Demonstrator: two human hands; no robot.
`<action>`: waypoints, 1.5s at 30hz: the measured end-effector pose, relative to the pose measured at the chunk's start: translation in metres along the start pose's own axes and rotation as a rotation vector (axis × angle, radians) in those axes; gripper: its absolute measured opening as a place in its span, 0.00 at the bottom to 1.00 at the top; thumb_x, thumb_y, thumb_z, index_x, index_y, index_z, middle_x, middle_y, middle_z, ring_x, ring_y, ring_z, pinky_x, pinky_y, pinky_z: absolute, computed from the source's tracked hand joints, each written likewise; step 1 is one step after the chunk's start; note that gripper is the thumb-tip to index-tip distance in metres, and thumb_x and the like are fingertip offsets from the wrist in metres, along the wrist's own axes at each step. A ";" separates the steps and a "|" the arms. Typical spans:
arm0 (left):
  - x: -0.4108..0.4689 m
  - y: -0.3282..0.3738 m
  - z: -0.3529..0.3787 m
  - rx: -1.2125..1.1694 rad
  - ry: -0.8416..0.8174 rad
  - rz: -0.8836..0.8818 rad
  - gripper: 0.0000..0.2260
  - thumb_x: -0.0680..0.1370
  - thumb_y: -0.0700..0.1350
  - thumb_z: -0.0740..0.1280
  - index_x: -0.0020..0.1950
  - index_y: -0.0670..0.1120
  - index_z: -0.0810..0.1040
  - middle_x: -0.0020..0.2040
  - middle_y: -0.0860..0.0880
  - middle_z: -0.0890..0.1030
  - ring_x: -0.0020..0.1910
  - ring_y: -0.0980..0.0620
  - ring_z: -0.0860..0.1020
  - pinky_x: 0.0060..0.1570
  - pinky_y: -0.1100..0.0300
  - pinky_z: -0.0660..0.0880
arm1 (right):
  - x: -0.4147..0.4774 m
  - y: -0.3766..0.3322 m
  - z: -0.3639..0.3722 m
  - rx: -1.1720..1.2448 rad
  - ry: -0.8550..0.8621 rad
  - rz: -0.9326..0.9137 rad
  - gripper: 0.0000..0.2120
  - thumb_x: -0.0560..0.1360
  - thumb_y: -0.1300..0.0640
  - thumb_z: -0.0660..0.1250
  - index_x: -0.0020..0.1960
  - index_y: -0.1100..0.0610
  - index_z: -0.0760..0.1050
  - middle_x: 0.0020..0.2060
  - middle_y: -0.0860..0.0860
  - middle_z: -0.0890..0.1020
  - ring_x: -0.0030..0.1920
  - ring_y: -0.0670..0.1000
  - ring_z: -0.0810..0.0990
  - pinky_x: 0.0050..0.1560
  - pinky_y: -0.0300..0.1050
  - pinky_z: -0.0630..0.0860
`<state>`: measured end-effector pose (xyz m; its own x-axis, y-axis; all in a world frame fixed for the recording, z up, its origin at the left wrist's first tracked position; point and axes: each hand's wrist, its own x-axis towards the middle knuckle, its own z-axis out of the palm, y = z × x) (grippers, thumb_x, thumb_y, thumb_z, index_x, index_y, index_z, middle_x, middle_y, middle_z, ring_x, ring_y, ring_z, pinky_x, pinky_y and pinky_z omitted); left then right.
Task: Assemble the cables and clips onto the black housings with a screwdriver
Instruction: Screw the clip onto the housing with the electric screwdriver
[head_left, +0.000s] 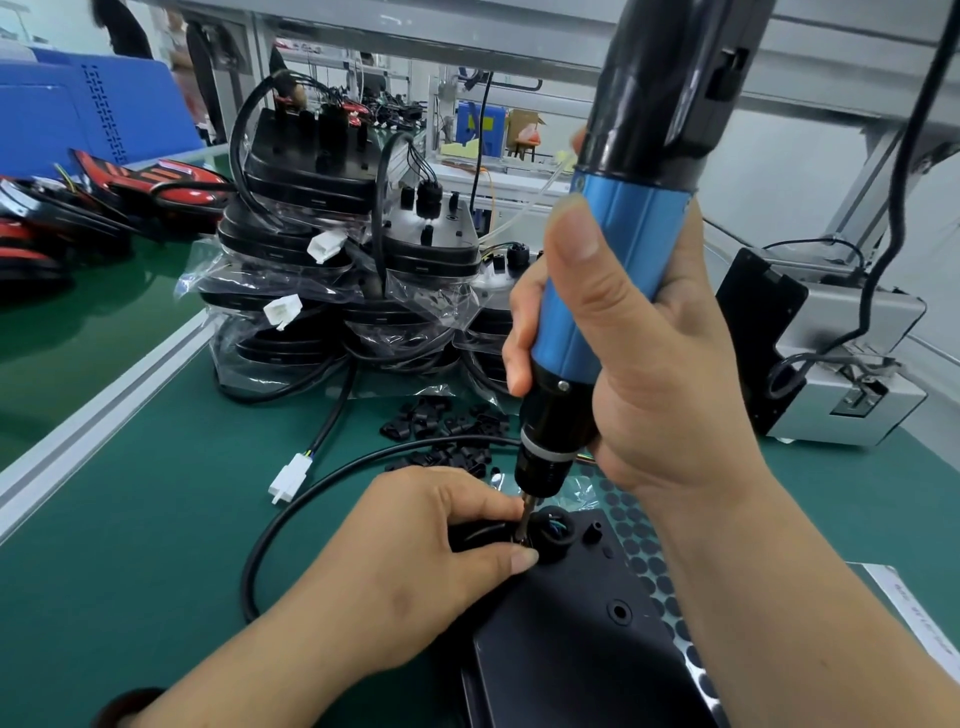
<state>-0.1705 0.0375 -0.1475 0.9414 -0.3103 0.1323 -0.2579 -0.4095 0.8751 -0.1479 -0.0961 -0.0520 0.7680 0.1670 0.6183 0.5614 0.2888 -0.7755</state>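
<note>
Matt black plastic housing (582, 639), glossy blue metal screwdriver (618, 249), smooth green mat (156, 519).

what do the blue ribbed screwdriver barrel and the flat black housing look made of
Blue ribbed barrel: likely anodised aluminium, given the satin sheen and lengthwise ribs; coated plastic possible. Flat black housing: probably moulded plastic, matt, with moulded bosses and a recessed hole.

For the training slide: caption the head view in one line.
Right hand holds an electric screwdriver bit-down on the black housing while the left hand pinches the cable beside it.
</note>
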 end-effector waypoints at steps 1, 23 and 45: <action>0.000 0.001 0.000 0.005 -0.003 0.000 0.12 0.69 0.48 0.76 0.49 0.63 0.83 0.46 0.66 0.82 0.48 0.67 0.79 0.56 0.61 0.76 | 0.000 0.000 0.000 0.001 0.000 0.003 0.12 0.73 0.53 0.67 0.54 0.50 0.67 0.34 0.54 0.72 0.26 0.51 0.72 0.26 0.42 0.73; -0.001 -0.002 0.003 -0.035 0.036 0.012 0.12 0.68 0.48 0.77 0.50 0.60 0.84 0.45 0.64 0.83 0.47 0.66 0.80 0.55 0.59 0.76 | 0.002 -0.001 -0.013 0.027 0.210 0.078 0.08 0.76 0.51 0.66 0.51 0.51 0.69 0.28 0.53 0.74 0.25 0.54 0.72 0.29 0.45 0.74; 0.001 0.000 0.000 -0.047 -0.004 -0.018 0.12 0.69 0.46 0.77 0.49 0.60 0.85 0.43 0.62 0.81 0.47 0.63 0.80 0.54 0.62 0.74 | -0.002 -0.005 -0.005 -0.004 0.191 0.007 0.09 0.75 0.52 0.65 0.50 0.52 0.66 0.36 0.60 0.71 0.26 0.55 0.71 0.27 0.42 0.72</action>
<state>-0.1694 0.0374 -0.1472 0.9450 -0.3063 0.1146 -0.2303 -0.3747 0.8981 -0.1501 -0.1028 -0.0503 0.8163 -0.0128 0.5775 0.5566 0.2848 -0.7804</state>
